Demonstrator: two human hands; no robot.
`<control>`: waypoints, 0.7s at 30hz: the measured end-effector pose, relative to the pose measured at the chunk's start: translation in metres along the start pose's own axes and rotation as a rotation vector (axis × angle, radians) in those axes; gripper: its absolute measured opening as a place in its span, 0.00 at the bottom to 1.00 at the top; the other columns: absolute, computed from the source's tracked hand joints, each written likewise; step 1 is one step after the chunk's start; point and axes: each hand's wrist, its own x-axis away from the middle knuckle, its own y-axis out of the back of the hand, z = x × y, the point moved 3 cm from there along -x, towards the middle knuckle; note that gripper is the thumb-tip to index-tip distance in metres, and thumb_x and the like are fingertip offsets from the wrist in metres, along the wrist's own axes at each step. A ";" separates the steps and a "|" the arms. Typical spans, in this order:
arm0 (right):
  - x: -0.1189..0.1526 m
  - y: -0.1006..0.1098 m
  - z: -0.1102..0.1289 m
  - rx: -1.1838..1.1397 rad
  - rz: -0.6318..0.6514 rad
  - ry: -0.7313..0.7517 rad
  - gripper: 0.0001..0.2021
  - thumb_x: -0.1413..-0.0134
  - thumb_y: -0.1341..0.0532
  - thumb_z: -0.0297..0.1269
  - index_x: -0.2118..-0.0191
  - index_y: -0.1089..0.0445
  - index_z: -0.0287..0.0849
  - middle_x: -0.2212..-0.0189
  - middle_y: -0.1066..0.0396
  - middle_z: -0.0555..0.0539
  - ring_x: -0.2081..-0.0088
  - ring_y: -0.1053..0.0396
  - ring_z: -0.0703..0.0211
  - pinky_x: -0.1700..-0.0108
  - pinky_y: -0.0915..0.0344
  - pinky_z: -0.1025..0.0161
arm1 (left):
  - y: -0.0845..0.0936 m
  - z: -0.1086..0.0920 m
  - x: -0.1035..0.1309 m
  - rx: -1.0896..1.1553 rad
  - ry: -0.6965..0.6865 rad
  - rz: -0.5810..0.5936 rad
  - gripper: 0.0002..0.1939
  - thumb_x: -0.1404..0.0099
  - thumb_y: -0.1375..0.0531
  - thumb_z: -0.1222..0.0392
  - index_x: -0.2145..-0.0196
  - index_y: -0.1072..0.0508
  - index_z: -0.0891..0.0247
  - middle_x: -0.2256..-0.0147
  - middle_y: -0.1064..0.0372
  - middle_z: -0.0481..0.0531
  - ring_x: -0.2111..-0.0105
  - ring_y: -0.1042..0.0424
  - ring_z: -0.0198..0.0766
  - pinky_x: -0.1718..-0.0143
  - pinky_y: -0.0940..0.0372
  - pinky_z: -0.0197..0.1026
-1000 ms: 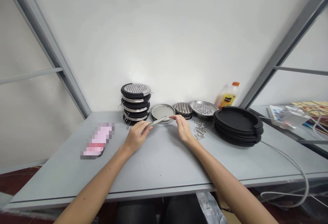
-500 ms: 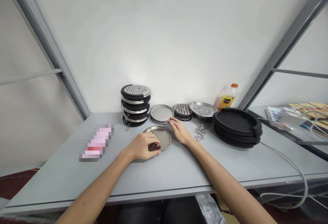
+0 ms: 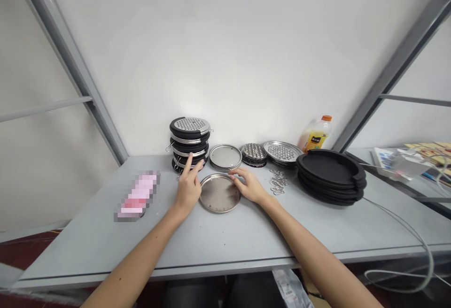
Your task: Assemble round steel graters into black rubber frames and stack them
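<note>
A shallow round metal dish (image 3: 220, 194) with a low rim lies on the table in front of me. My right hand (image 3: 249, 185) is at its far right edge, thumb and fingertips closed on the rim. My left hand (image 3: 188, 187) holds nothing; its fingers are apart and point away from me, just left of the dish. Beyond those fingers stands a stack of round graters in black holders (image 3: 190, 134), with wire hooks sticking out, its lower part partly hidden. Behind the dish is a pile of similar metal dishes (image 3: 225, 156).
Farther right are small coarse grater discs (image 3: 254, 153), larger grater plates (image 3: 282, 151), loose wire hooks (image 3: 278, 182) and stacked black round holders (image 3: 330, 172). A juice bottle (image 3: 317, 135) stands by the wall. A blurred pink item (image 3: 138, 195) lies left; a cable (image 3: 398, 219) runs right.
My left hand has lifted off the dish's left side and moved up and left, its fingers straightening. My right hand has stayed by the rim. The view has shifted slightly.
</note>
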 end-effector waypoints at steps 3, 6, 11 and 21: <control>0.000 -0.002 -0.001 0.006 0.016 -0.001 0.12 0.39 0.47 0.38 0.58 0.27 0.41 0.59 0.26 0.43 0.56 0.30 0.53 0.51 0.36 0.57 | 0.001 0.000 0.000 0.035 0.020 0.026 0.30 0.42 0.54 0.79 0.47 0.31 0.61 0.36 0.49 0.58 0.57 0.24 0.39 0.57 0.26 0.42; 0.001 -0.005 -0.003 0.008 0.042 -0.011 0.12 0.39 0.46 0.37 0.58 0.27 0.41 0.58 0.26 0.43 0.56 0.30 0.53 0.53 0.35 0.58 | -0.002 -0.002 0.003 0.076 -0.020 0.102 0.28 0.42 0.55 0.79 0.51 0.29 0.61 0.40 0.42 0.57 0.59 0.24 0.36 0.66 0.24 0.38; 0.001 -0.007 -0.005 0.045 0.086 -0.011 0.12 0.40 0.46 0.37 0.58 0.27 0.41 0.60 0.25 0.42 0.58 0.30 0.53 0.55 0.35 0.58 | -0.005 -0.006 0.005 0.062 -0.068 0.086 0.23 0.40 0.53 0.77 0.54 0.28 0.62 0.44 0.37 0.57 0.62 0.25 0.35 0.65 0.24 0.39; -0.001 0.002 -0.006 0.152 0.034 -0.113 0.13 0.40 0.47 0.38 0.61 0.25 0.42 0.66 0.24 0.44 0.64 0.28 0.54 0.60 0.35 0.60 | -0.012 -0.008 0.009 -0.114 -0.043 0.385 0.23 0.38 0.40 0.53 0.46 0.32 0.61 0.43 0.41 0.61 0.42 0.40 0.52 0.42 0.42 0.56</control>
